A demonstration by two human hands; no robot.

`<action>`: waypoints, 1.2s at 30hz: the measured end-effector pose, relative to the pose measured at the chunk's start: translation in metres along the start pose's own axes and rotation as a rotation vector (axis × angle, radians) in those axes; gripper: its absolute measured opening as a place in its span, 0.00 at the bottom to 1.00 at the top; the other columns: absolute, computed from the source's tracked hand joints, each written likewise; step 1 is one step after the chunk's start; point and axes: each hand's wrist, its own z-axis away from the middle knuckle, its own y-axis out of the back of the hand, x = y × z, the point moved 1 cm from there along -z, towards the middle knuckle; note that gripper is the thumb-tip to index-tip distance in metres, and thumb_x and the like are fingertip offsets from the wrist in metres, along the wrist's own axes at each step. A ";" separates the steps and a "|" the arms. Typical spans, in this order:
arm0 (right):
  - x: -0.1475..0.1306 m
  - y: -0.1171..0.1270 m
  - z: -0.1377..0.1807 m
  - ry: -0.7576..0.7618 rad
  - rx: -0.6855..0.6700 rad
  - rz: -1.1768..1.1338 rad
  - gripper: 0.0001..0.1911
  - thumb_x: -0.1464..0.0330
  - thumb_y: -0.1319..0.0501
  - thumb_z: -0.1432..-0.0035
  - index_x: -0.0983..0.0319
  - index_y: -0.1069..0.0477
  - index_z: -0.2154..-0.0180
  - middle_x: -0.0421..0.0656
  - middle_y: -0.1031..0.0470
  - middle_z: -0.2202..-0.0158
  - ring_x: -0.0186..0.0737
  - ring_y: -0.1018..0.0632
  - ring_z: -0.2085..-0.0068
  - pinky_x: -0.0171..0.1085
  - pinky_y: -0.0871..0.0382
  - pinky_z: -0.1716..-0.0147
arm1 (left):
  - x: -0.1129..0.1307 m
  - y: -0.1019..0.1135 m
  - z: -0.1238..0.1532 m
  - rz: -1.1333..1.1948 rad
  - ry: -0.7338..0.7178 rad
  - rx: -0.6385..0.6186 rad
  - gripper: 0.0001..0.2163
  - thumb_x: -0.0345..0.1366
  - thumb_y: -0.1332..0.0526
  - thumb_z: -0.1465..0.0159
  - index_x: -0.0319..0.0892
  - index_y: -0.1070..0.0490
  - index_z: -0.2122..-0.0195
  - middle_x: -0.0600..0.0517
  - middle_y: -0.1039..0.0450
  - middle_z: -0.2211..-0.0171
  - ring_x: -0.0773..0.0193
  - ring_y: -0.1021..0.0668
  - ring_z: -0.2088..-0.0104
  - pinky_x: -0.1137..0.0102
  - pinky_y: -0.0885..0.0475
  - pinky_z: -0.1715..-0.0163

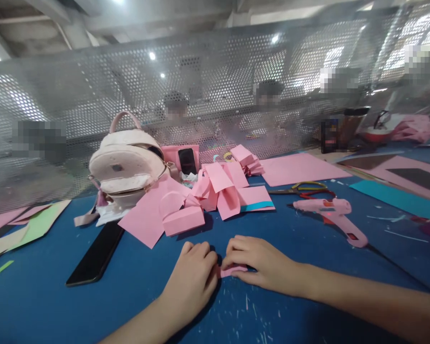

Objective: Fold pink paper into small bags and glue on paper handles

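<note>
Between my hands, low over the blue table, is a small strip of pink paper point(232, 271). My right hand point(252, 260) pinches it between thumb and fingers. My left hand point(197, 272) is closed at the strip's left end, its fingertips mostly hidden behind the knuckles. Just beyond my hands lie folded pink paper pieces point(183, 220) and a flat pink sheet point(143, 222). A pink glue gun point(322, 206) rests to the right, its dark cord trailing toward the right edge. Behind it are scissors point(301, 188).
A black phone point(95, 255) lies at the left, below an open white backpack point(127, 165). Green paper point(39, 224) is at far left. Teal paper point(397, 198) and a large pink sheet point(304, 168) lie to the right. A perforated metal screen point(215, 71) stands behind; people are beyond it.
</note>
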 end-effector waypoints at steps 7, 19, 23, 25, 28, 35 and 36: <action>0.003 -0.002 -0.001 0.021 0.018 0.037 0.07 0.69 0.41 0.35 0.58 0.24 0.58 0.41 0.27 0.63 0.37 0.28 0.62 0.34 0.37 0.62 | -0.005 -0.005 -0.002 -0.020 -0.069 -0.007 0.07 0.26 0.48 0.34 0.43 0.35 0.67 0.52 0.34 0.66 0.58 0.33 0.66 0.63 0.41 0.63; 0.005 -0.003 0.000 0.030 0.013 0.000 0.07 0.69 0.41 0.36 0.57 0.24 0.60 0.41 0.28 0.61 0.37 0.29 0.61 0.36 0.39 0.63 | -0.016 -0.007 0.008 -0.222 -0.242 0.259 0.07 0.33 0.45 0.32 0.39 0.29 0.61 0.49 0.26 0.64 0.57 0.27 0.64 0.59 0.37 0.56; 0.005 -0.004 -0.001 0.015 0.047 -0.023 0.05 0.70 0.41 0.36 0.59 0.25 0.63 0.41 0.28 0.62 0.37 0.29 0.61 0.37 0.39 0.61 | -0.023 -0.011 0.019 -0.291 -0.510 0.492 0.14 0.38 0.48 0.29 0.37 0.26 0.52 0.50 0.23 0.55 0.61 0.25 0.54 0.60 0.46 0.38; 0.004 -0.004 -0.001 0.017 0.056 -0.020 0.06 0.71 0.41 0.36 0.58 0.25 0.62 0.40 0.28 0.62 0.36 0.29 0.60 0.37 0.39 0.59 | -0.026 -0.014 0.021 -0.321 -0.590 0.524 0.14 0.33 0.50 0.28 0.38 0.24 0.55 0.53 0.22 0.56 0.63 0.25 0.54 0.59 0.51 0.34; 0.003 -0.002 -0.002 -0.001 0.022 0.007 0.06 0.71 0.41 0.36 0.56 0.25 0.61 0.39 0.28 0.62 0.36 0.29 0.61 0.37 0.40 0.60 | -0.030 -0.016 0.021 -0.348 -0.629 0.519 0.17 0.25 0.53 0.28 0.39 0.23 0.56 0.54 0.21 0.57 0.66 0.23 0.54 0.57 0.54 0.32; 0.004 0.000 -0.006 0.004 0.027 0.017 0.07 0.72 0.41 0.38 0.56 0.26 0.60 0.40 0.28 0.62 0.35 0.30 0.63 0.35 0.40 0.64 | -0.047 -0.008 0.021 -0.297 -0.717 0.413 0.16 0.24 0.52 0.28 0.41 0.23 0.57 0.57 0.20 0.59 0.71 0.21 0.55 0.59 0.56 0.31; 0.005 -0.001 -0.005 0.014 0.033 0.014 0.07 0.72 0.41 0.38 0.57 0.26 0.60 0.40 0.28 0.62 0.35 0.30 0.63 0.35 0.40 0.64 | -0.050 -0.005 0.021 -0.270 -0.725 0.408 0.15 0.24 0.51 0.28 0.41 0.23 0.58 0.58 0.20 0.61 0.71 0.21 0.56 0.60 0.54 0.31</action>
